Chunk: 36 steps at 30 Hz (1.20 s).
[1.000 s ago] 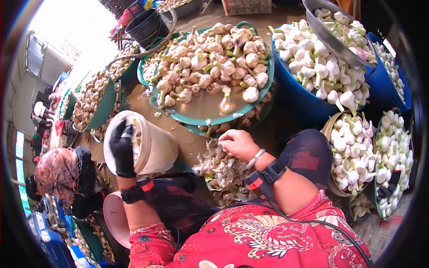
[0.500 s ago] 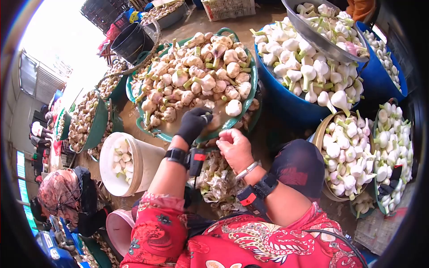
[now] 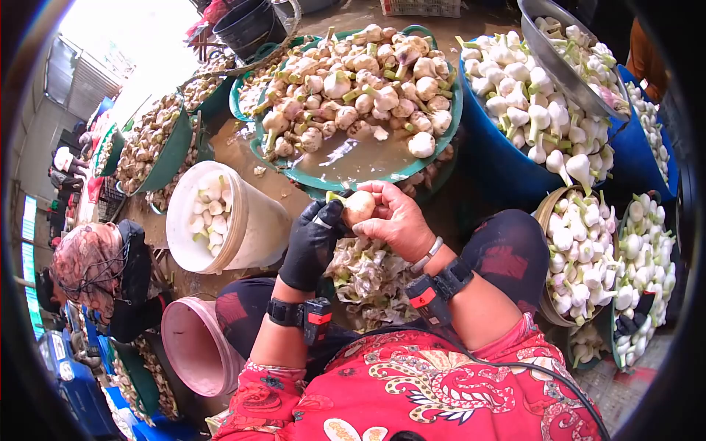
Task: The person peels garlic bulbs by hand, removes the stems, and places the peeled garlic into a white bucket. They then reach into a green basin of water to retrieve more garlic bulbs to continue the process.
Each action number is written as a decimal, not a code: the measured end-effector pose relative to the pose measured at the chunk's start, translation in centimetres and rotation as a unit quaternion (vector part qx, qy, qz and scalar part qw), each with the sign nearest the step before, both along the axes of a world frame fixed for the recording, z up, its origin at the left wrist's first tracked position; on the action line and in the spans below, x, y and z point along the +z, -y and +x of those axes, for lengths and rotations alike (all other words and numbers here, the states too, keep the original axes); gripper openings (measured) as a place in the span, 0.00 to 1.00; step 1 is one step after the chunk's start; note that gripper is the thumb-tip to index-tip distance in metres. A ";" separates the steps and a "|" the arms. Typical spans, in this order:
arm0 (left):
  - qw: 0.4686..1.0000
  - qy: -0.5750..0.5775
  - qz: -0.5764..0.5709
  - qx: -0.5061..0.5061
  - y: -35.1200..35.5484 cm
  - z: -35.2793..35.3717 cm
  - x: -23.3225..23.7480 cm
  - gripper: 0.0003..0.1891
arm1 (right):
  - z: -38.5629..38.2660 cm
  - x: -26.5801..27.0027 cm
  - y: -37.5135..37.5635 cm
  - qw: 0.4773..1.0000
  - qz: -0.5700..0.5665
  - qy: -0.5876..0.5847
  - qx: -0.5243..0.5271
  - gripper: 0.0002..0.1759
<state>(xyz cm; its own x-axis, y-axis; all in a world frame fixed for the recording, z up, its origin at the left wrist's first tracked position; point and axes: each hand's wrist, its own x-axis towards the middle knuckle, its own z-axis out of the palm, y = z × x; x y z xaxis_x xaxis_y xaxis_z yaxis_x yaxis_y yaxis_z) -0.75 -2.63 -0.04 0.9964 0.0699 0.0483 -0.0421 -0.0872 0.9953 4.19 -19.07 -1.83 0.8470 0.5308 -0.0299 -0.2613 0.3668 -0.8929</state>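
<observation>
My left hand (image 3: 310, 239), in a black glove, grips a garlic bulb (image 3: 359, 208) by its stem side, the green stem pointing left. The bare fingers of my right hand (image 3: 401, 226) pinch the bulb's other side, thumb below and fingers above. Just beyond both hands stands a wide green basin (image 3: 346, 182) heaped with unpeeled, soil-stained garlic bulbs (image 3: 368, 81), with muddy water along its near side. Under my hands, between my knees, lies a pile of garlic skins (image 3: 371, 275).
Peeled garlic fills a blue tub (image 3: 482, 140) and a bucket (image 3: 577, 257) at right. A metal bowl (image 3: 566, 70) rests on the blue tub. A white bucket (image 3: 250, 220) and a pink bucket (image 3: 195, 345) stand left, near another person (image 3: 110, 268).
My left hand has drawn back from the basin toward me and now has a garlic bulb. My right hand has closed on the same bulb. The view has shifted.
</observation>
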 end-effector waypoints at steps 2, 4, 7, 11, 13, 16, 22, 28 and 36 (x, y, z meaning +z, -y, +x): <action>0.991 0.051 0.110 -0.049 -0.7 -0.3 0.4 0.05 | 0.0 -0.6 0.4 0.999 0.009 -0.037 0.010 0.29; 0.965 0.108 0.218 -0.097 -0.7 -0.3 0.3 0.06 | 0.2 -1.6 0.2 0.994 0.057 -0.091 -0.002 0.25; 0.997 -0.055 0.000 -0.056 -0.2 -0.8 -0.1 0.09 | 0.0 -1.5 0.4 0.982 0.088 -0.165 0.022 0.25; 0.984 -0.087 -0.152 -0.027 -0.4 -1.3 0.8 0.13 | 0.0 -1.5 0.0 0.993 0.074 -0.094 0.022 0.26; 0.986 -0.080 -0.145 -0.029 -0.3 -1.3 1.5 0.13 | -0.2 -1.1 -0.2 0.995 0.066 -0.077 0.015 0.26; 0.996 -0.065 -0.062 -0.018 0.4 -1.2 2.4 0.14 | -0.4 -1.0 -0.2 0.996 0.062 -0.066 0.011 0.27; 0.986 -0.150 -0.043 0.051 -0.3 -1.3 0.8 0.08 | -0.6 -0.8 0.1 0.985 0.071 -0.149 0.056 0.17; 0.908 0.095 0.408 -0.006 -2.0 -0.3 0.7 0.10 | -0.2 -1.2 0.2 0.917 0.097 -0.327 0.206 0.18; 0.990 0.019 0.140 -0.029 -0.8 0.5 -0.2 0.16 | -0.5 -0.7 0.6 0.951 0.053 -0.201 0.228 0.18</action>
